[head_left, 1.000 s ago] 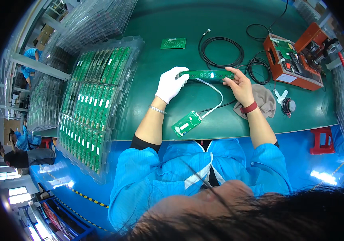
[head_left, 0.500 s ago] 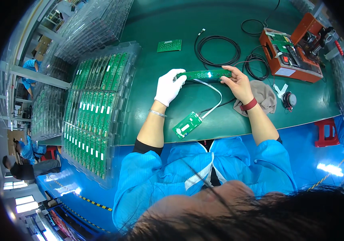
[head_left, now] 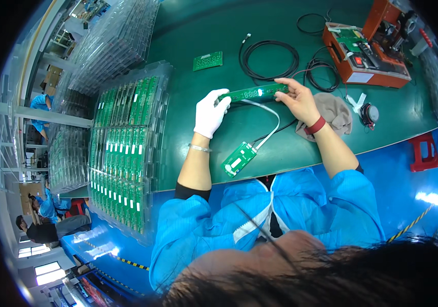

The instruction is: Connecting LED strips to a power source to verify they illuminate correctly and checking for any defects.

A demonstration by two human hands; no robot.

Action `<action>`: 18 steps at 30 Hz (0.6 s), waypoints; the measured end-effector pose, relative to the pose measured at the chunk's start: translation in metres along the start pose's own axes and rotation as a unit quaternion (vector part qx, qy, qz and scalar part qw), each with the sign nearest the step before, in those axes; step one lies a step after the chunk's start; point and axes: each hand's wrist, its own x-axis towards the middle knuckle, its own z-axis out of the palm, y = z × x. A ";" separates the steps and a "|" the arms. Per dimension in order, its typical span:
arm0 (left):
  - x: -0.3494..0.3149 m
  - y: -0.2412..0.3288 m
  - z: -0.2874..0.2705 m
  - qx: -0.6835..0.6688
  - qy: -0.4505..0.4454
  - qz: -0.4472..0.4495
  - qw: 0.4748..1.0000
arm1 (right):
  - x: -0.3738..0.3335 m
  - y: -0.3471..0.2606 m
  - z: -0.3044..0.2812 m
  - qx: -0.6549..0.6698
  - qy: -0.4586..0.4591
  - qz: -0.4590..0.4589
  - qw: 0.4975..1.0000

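Observation:
Between my two hands I hold a long narrow green display circuit board (head_left: 252,93) above the table, with one bright lit spot on it. My left hand (head_left: 212,113), in a white glove, pinches its left end. My bare right hand (head_left: 300,105) grips the right end between thumb and fingers. A white ribbon cable (head_left: 275,123) runs from the held board down to a smaller green circuit board (head_left: 239,159) near the table's front edge. Next to my right wrist lies a crumpled grey-brown cloth (head_left: 334,115).
Trays of green circuit boards (head_left: 122,140) stand at left, with stacked clear trays (head_left: 111,46) behind. Another green board (head_left: 207,61), a coiled black cable (head_left: 296,61), an orange test fixture (head_left: 367,71) and a small round speaker (head_left: 369,115) lie on the green table. A red stool (head_left: 424,152) stands at right.
The whole view has shifted and turned slightly. Both hands still hold the display board, which now tilts a little more, its right end higher.

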 end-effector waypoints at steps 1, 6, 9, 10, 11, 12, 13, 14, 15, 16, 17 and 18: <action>-0.002 -0.002 -0.003 0.005 0.002 0.002 1.000 | -0.001 0.001 0.003 0.005 -0.003 0.003 1.000; 0.007 -0.007 0.004 0.055 -0.030 0.033 0.997 | -0.004 0.007 -0.007 0.033 0.017 0.002 0.999; 0.001 0.003 -0.004 0.086 -0.027 0.033 0.995 | 0.000 0.002 -0.001 0.054 0.010 -0.001 0.998; 0.000 0.006 -0.002 0.092 -0.027 0.032 0.995 | 0.000 0.001 -0.002 0.057 0.013 -0.002 0.998; -0.002 0.008 0.001 0.099 -0.028 0.030 0.994 | -0.001 0.001 -0.002 0.061 0.016 -0.002 0.998; -0.004 0.008 0.002 0.105 -0.029 0.028 0.994 | -0.003 0.001 -0.002 0.064 0.018 -0.002 0.998; -0.003 0.008 0.004 0.105 -0.031 0.022 0.994 | -0.002 0.001 -0.003 0.065 0.018 0.004 0.998; -0.003 0.007 0.006 0.118 -0.027 0.030 0.992 | -0.002 0.002 -0.005 0.063 0.017 0.010 0.998; -0.004 0.006 0.007 0.131 -0.022 0.038 0.990 | -0.002 0.003 -0.006 0.060 0.015 0.017 0.998; -0.004 0.005 0.008 0.144 -0.017 0.046 0.988 | -0.002 0.004 -0.007 0.057 0.013 0.023 0.998; -0.004 0.004 0.009 0.157 -0.013 0.054 0.986 | -0.002 0.004 -0.008 0.054 0.010 0.030 0.998; -0.002 0.003 0.010 0.156 -0.013 0.048 0.987 | 0.000 0.005 -0.010 0.054 0.008 0.035 0.998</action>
